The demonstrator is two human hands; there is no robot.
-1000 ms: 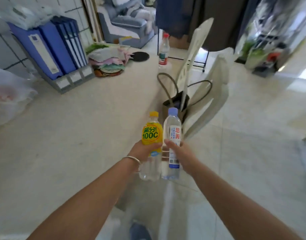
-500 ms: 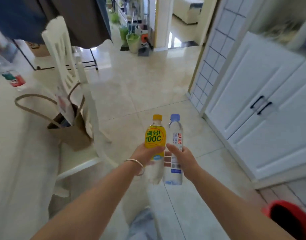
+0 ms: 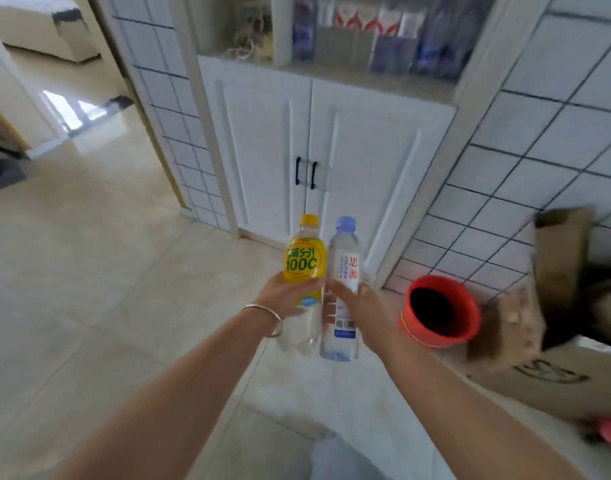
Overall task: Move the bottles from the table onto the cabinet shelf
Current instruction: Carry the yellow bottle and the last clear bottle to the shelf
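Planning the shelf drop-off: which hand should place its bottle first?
Right, marginally. The right hand holds the water bottle below the shelf's open middle; the left hand with the yellow bottle works too.

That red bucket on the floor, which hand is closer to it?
Right. The right hand, holding the water bottle, is beside the red bucket; the left hand is farther left.

A red round plastic bucket (image 3: 439,312) with a dark inside was seen on the floor at the foot of a white-tiled wall with dark grout (image 3: 525,161). Just to its right, brown cardboard boxes (image 3: 553,372) were stacked, one flap (image 3: 560,251) raised against the wall. Glossy beige floor tiles (image 3: 89,271) were noted across the room. At upper left, a doorway (image 3: 54,109) opened onto a brighter room, with a dark grey mat (image 3: 2,171) at the left edge.
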